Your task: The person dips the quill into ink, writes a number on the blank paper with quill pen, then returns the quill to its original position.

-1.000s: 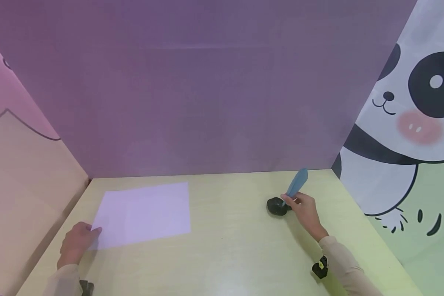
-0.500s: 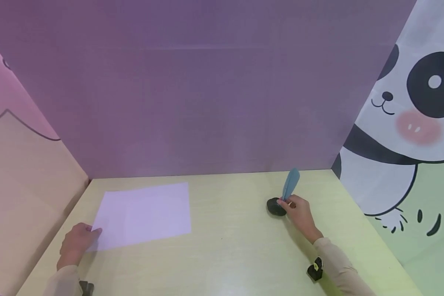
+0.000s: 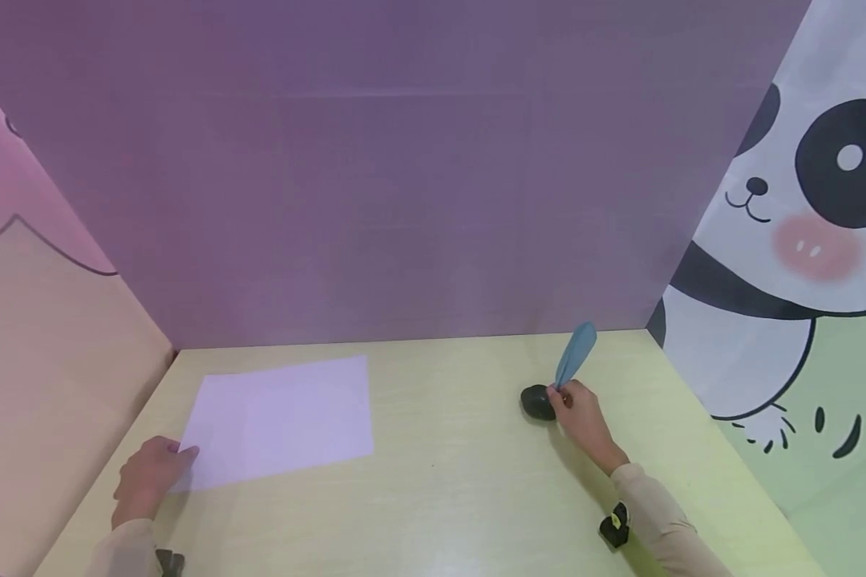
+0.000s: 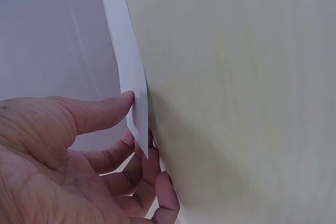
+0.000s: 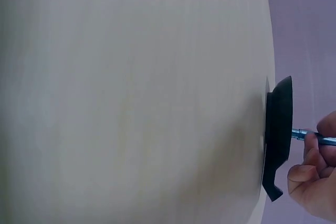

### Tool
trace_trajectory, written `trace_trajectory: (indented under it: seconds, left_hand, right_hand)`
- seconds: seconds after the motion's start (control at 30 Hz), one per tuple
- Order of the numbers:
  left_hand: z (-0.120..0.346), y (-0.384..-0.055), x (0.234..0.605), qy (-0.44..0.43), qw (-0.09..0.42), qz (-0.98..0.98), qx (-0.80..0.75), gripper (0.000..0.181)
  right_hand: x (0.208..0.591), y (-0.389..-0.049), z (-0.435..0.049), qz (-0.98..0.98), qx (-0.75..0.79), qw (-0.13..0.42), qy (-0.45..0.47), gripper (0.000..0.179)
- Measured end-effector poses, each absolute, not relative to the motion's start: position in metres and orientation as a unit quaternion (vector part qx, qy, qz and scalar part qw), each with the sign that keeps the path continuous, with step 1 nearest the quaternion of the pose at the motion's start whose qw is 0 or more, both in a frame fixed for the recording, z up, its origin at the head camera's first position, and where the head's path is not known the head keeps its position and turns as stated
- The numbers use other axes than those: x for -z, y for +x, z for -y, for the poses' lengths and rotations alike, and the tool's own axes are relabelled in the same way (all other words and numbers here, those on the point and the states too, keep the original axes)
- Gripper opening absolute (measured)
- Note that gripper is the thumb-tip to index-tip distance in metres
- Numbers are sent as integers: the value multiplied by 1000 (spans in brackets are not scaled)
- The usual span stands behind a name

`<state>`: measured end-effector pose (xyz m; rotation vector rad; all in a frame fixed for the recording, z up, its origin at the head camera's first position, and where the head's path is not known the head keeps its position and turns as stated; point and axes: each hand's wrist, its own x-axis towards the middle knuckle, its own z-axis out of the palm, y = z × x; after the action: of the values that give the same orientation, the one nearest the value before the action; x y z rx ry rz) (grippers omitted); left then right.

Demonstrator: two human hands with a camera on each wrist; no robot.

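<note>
My right hand (image 3: 583,425) pinches a blue feather quill pen (image 3: 576,353) near its lower end, the feather slanting up and right. Below the fingertips sits a small, dark, rounded dish, like an inkstone (image 3: 537,403), on the table. In the right wrist view the pen's metal end (image 5: 299,134) meets the dish's upper face (image 5: 280,124). At far left, my left hand (image 3: 149,474) pinches the near left corner of a white paper sheet (image 3: 281,421). The left wrist view shows the thumb on one side of the paper edge (image 4: 134,77), fingers curled behind it.
The pale wooden table (image 3: 433,513) runs back to a purple panel (image 3: 404,216). A beige and pink panel (image 3: 50,385) borders the left, a panda-printed one (image 3: 779,336) the right. A black wrist camera (image 3: 615,526) hangs under the right forearm.
My right hand has shifted left and slightly down to the dish with the quill pen; its feather tipped upright, then leaned right again. My left hand stays at the paper's corner.
</note>
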<state>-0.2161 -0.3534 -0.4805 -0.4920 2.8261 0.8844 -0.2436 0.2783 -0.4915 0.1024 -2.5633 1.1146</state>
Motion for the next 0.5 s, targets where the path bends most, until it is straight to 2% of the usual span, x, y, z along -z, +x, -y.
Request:
trace_trajectory:
  seconds: [0.5]
  left_hand:
    - [354, -218, 485, -168, 79, -936, -299, 58]
  right_hand:
    - [487, -241, -281, 876, -446, 181, 16, 17]
